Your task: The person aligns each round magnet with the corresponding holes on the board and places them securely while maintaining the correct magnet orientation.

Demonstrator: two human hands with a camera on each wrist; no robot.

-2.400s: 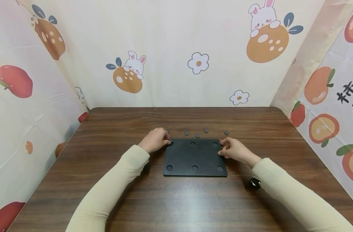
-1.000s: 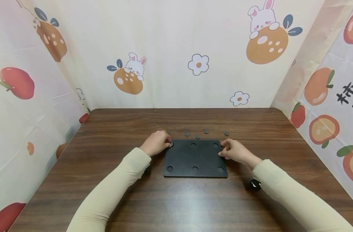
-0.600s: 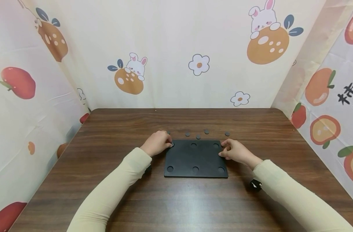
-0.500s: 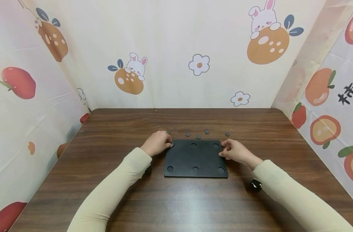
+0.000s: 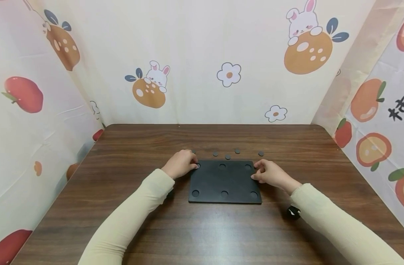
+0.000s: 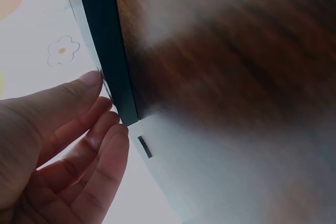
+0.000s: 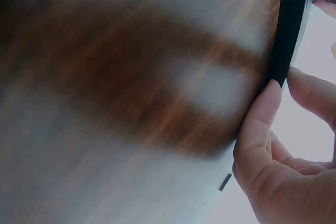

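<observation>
A thin black rectangular board (image 5: 225, 180) with round recesses along its near and far sides lies on the table. At its far left corner my left hand (image 5: 180, 164) pinches a small dark disc (image 5: 198, 166) over the recess there; the fingers partly hide it. In the left wrist view the thumb and fingertips of the left hand (image 6: 71, 140) meet close to the board's corner. My right hand (image 5: 269, 172) grips the board's right edge near the far corner. In the right wrist view a finger lies against the board's side (image 7: 290, 30), the thumb at its upper face.
Several loose dark discs, among them one disc (image 5: 215, 154) and another disc (image 5: 261, 153), lie on the wooden table (image 5: 202, 228) just beyond the board. A patterned curtain (image 5: 195, 44) closes off the back and sides.
My left fingertips have moved slightly nearer with the disc, which now sits lower at the far left recess. The right hand keeps its hold; the head view has shifted a little.
</observation>
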